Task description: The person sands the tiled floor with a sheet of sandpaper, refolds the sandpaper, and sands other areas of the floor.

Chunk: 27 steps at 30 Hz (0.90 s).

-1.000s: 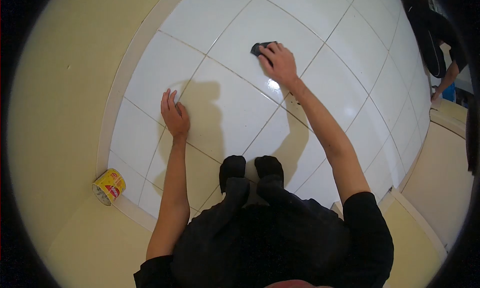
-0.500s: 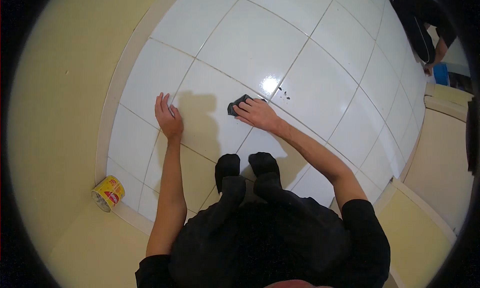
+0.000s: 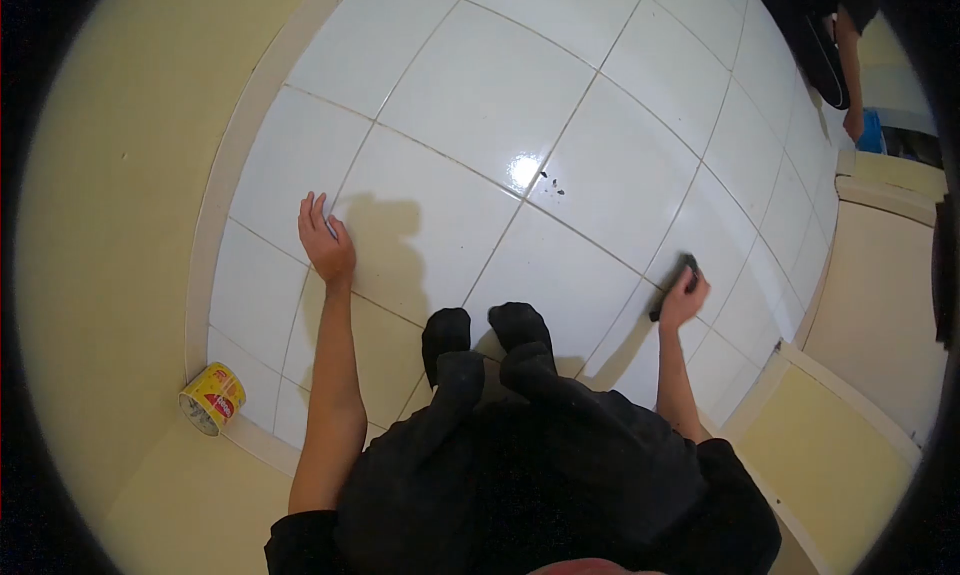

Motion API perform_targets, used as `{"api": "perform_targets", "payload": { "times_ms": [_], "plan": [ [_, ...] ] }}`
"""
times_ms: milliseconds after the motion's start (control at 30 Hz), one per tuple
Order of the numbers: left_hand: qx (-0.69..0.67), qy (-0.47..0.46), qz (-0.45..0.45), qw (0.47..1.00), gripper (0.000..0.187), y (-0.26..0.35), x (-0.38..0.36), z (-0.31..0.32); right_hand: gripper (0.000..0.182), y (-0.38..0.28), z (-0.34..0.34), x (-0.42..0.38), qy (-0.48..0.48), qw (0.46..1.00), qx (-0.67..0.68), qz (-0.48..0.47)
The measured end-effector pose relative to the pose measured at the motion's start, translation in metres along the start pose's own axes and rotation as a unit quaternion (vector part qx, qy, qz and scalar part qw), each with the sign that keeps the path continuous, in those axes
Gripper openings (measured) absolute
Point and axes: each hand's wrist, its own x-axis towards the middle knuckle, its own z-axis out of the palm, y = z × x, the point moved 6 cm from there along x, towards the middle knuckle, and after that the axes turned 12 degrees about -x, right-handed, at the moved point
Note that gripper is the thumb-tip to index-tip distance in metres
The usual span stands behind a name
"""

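My right hand [image 3: 684, 297] is closed around a black cloth [image 3: 689, 267], out to the right over the white tiles. The cloth looks bunched, and both it and the fingers are slightly blurred. Several small dark bits [image 3: 553, 186] lie on the floor near a grout line, up and to the left of that hand. On the left, my left hand [image 3: 327, 245] rests at the tiled floor [image 3: 450, 185] with its fingers spread and nothing in it.
A yellow tub [image 3: 212, 399] leans in the left corner by the wall. My feet in black socks [image 3: 447, 337] stand in the middle. At the upper right another person [image 3: 810, 35] crouches near a blue container [image 3: 872, 133]. A yellowish panel [image 3: 820, 415] borders the floor at right.
My right hand has swept to the right and toward me with the black cloth, away from the dark bits. My left hand stays in nearly the same place on the floor.
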Motion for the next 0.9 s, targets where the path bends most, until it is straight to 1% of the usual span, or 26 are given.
{"api": "perform_targets", "payload": {
  "times_ms": [33,67,133,233,433,533,633,733,833,900],
  "plan": [
    [0.0,-0.001,-0.002,1.0,0.042,0.001,0.0,0.0,0.036,0.04,-0.007,-0.001,0.068,0.994,-0.067,0.051],
    [-0.004,-0.002,-0.011,1.0,0.042,0.0,0.0,0.001,0.04,0.076,-0.012,-0.002,0.11,0.982,-0.115,0.101],
    [-0.013,-0.005,-0.028,1.0,0.042,-0.004,-0.001,0.002,0.041,0.1,-0.025,-0.007,0.078,0.943,-0.197,0.256],
    [0.007,-0.006,-0.01,1.0,0.042,-0.007,-0.001,0.004,0.039,0.098,-0.008,-0.002,0.071,0.937,-0.208,0.271],
    [0.001,-0.006,-0.021,1.0,0.042,0.001,0.001,0.002,0.038,0.058,0.033,0.064,0.083,0.955,-0.215,0.186],
    [0.006,-0.008,-0.017,1.0,0.042,0.0,0.001,0.002,0.036,0.024,0.055,0.102,0.105,0.971,-0.186,0.112],
    [0.003,-0.012,-0.023,1.0,0.042,-0.001,0.001,0.002,0.033,-0.013,0.081,0.138,0.056,0.981,-0.183,0.042],
    [0.004,-0.013,-0.023,1.0,0.043,-0.001,0.001,0.002,0.031,-0.044,0.107,0.168,0.048,0.984,-0.164,0.041],
    [0.007,-0.019,-0.034,0.999,0.044,0.002,0.002,0.001,0.033,-0.08,0.133,0.191,0.025,0.989,-0.144,0.013],
    [0.004,-0.02,-0.039,0.999,0.044,0.004,0.003,0.001,0.034,-0.108,0.148,0.203,0.018,0.989,-0.138,-0.055]
  ]
}}
